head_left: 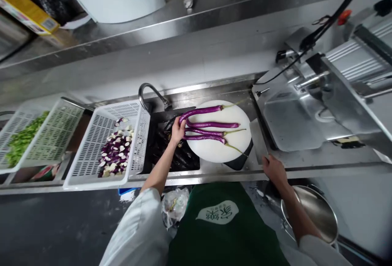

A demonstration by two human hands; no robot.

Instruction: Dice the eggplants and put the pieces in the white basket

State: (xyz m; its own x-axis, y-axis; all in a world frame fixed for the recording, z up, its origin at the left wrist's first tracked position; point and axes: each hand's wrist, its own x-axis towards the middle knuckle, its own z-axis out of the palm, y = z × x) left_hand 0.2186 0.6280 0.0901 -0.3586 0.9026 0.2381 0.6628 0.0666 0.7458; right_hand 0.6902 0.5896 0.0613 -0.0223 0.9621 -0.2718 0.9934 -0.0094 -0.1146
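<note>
My left hand is closed around the ends of several long purple eggplants that lie across a round white cutting board. The board sits on the steel counter, partly over a dark sink that holds more eggplants. My right hand rests on the counter's front edge, fingers curled over it, holding nothing I can make out.
A white basket of cut eggplant pieces stands left of the sink, with a basket of green pieces beyond it. A faucet arches over the sink. A steel slicing machine fills the right. A metal bowl sits below right.
</note>
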